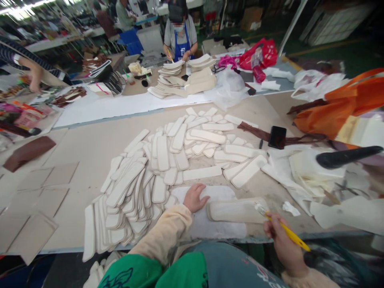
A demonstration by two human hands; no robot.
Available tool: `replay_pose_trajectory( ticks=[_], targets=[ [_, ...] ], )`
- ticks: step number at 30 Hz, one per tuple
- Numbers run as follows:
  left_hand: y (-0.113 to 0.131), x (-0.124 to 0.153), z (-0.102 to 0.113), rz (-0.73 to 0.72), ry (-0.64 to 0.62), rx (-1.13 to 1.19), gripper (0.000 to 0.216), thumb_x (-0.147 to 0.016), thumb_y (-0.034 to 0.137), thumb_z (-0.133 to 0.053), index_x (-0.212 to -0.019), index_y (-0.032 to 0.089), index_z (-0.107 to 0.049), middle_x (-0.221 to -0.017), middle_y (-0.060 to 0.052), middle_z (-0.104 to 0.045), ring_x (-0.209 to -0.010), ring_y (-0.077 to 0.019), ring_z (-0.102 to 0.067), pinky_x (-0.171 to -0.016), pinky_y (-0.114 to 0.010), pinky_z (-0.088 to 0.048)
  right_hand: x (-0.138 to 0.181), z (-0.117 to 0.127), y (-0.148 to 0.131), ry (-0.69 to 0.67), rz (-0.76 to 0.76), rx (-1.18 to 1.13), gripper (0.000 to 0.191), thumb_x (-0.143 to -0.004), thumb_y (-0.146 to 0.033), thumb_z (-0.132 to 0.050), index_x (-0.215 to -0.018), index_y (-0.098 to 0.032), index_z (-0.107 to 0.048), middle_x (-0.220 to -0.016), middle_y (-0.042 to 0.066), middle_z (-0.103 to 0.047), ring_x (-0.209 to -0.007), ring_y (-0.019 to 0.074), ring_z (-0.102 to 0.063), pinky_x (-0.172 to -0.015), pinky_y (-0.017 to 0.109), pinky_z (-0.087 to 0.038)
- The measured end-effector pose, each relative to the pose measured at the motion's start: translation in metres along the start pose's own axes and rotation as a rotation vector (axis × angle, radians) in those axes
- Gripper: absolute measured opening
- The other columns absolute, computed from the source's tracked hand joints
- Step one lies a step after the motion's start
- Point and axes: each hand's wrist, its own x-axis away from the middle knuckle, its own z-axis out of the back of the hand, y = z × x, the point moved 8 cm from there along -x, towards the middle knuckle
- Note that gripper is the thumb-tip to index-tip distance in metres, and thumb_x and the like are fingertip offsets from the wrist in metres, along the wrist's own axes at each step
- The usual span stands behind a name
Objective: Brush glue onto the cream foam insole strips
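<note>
The right hand (283, 240) is gripping a brush (295, 237), fingers closed around its handle, bristles at the right end of a pale strip (237, 211). The left hand (195, 198) is resting beside the other end, fingers loosely spread, holding nothing. The strip is lying partly over a sheet (216, 230) on the counter (81, 160).

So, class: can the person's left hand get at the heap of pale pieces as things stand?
Probably yes: the left hand looks to hold nothing and rests on the whitish sheet, right beside the heap, with nothing visible blocking the way.
</note>
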Motion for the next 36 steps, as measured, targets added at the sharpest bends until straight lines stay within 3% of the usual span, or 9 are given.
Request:
replay_pose_trajectory(
  ticks=[8, 13, 17, 21, 23, 27, 31, 33, 36],
  targets=[
    [-0.049, -0.100, 0.009, 0.222, -0.143, -0.194, 0.036, -0.074, 0.014, -0.063, -0.110, 0.016, -0.058, -0.115, -0.014, -0.060, -0.112, -0.0249, -0.056, -0.100, -0.041, -0.042, 0.011, 0.004, -0.011, 0.086, 0.052, 0.076, 0.032, -0.080, -0.054, -0.060, -0.092, -0.024, -0.061, -0.059, 0.001, -0.057, -0.049, 0.0174, -0.050, -0.046, 0.031, -0.044],
    [-0.054, -0.117, 0.006, 0.266, -0.273, -0.276, 0.018, -0.070, 0.014, -0.064, -0.088, 0.015, -0.064, -0.097, -0.013, -0.066, -0.096, -0.0261, -0.062, -0.086, -0.037, -0.047, 0.010, 0.017, -0.008, 0.158, 0.073, 0.051, 0.031, -0.081, -0.051, -0.060, -0.097, -0.023, -0.062, -0.061, 0.001, -0.058, -0.050, 0.0186, -0.052, -0.047, 0.033, -0.046],
    [-0.040, -0.121, 0.020, 0.206, -0.330, -0.289, 0.014, -0.074, 0.020, -0.063, -0.087, 0.017, -0.063, -0.096, -0.009, -0.067, -0.092, -0.0229, -0.062, -0.080, -0.031, -0.046, 0.008, 0.015, -0.017, 0.198, 0.100, 0.013, 0.031, -0.082, -0.050, -0.061, -0.096, -0.022, -0.060, -0.063, 0.000, -0.060, -0.052, 0.0164, -0.053, -0.049, 0.030, -0.047],
    [0.006, -0.110, 0.044, 0.078, -0.342, -0.206, 0.012, -0.082, 0.030, -0.058, -0.085, 0.020, -0.063, -0.088, -0.003, -0.067, -0.085, -0.0178, -0.060, -0.077, -0.026, -0.042, 0.002, 0.018, -0.038, 0.243, 0.164, -0.049, 0.031, -0.081, -0.048, -0.064, -0.096, -0.022, -0.056, -0.084, 0.006, -0.068, -0.070, 0.0195, -0.063, -0.069, 0.035, -0.054],
    [0.038, -0.096, 0.051, 0.034, -0.329, -0.073, 0.015, -0.080, 0.034, -0.059, -0.080, 0.020, -0.062, -0.078, 0.001, -0.064, -0.076, -0.0159, -0.059, -0.071, -0.025, -0.041, -0.002, 0.017, -0.050, 0.183, 0.217, -0.121, 0.033, -0.079, -0.045, -0.067, -0.098, -0.024, -0.051, -0.104, 0.010, -0.068, -0.089, 0.0239, -0.066, -0.081, 0.041, -0.053],
    [0.101, -0.052, 0.023, -0.010, -0.471, 0.201, 0.019, -0.074, 0.039, -0.065, -0.073, 0.019, -0.063, -0.069, 0.003, -0.061, -0.068, -0.0145, -0.056, -0.061, -0.023, -0.037, -0.004, 0.006, -0.067, -0.011, 0.275, -0.177, 0.039, -0.076, -0.042, -0.071, -0.100, -0.027, -0.045, -0.125, 0.011, -0.060, -0.111, 0.0283, -0.060, -0.091, 0.046, -0.049],
    [0.132, -0.013, -0.026, 0.009, -0.609, 0.292, 0.022, -0.069, 0.041, -0.069, -0.076, 0.020, -0.067, -0.070, 0.003, -0.064, -0.071, -0.0164, -0.057, -0.061, -0.023, -0.039, 0.002, 0.010, -0.053, 0.025, 0.224, -0.036, 0.035, -0.073, -0.043, -0.073, -0.089, -0.026, -0.047, -0.082, 0.001, -0.064, -0.075, 0.0197, -0.062, -0.067, 0.032, -0.050],
    [0.131, 0.000, -0.042, 0.045, -0.651, 0.330, 0.024, -0.068, 0.040, -0.070, -0.081, 0.020, -0.069, -0.074, 0.002, -0.066, -0.074, -0.0175, -0.058, -0.063, -0.024, -0.041, 0.006, 0.022, -0.040, 0.107, 0.198, 0.071, 0.033, -0.073, -0.044, -0.072, -0.085, -0.025, -0.048, -0.065, -0.004, -0.052, -0.057, 0.0143, -0.050, -0.054, 0.027, -0.042],
    [0.113, 0.022, -0.050, 0.127, -0.694, 0.441, 0.023, -0.068, 0.036, -0.068, -0.084, 0.019, -0.069, -0.078, 0.001, -0.068, -0.078, -0.0184, -0.060, -0.068, -0.026, -0.044, 0.009, 0.042, -0.022, 0.186, 0.194, 0.162, 0.033, -0.074, -0.045, -0.071, -0.086, -0.024, -0.049, -0.063, -0.005, -0.043, -0.055, 0.0128, -0.041, -0.052, 0.027, -0.036]
  ],
)
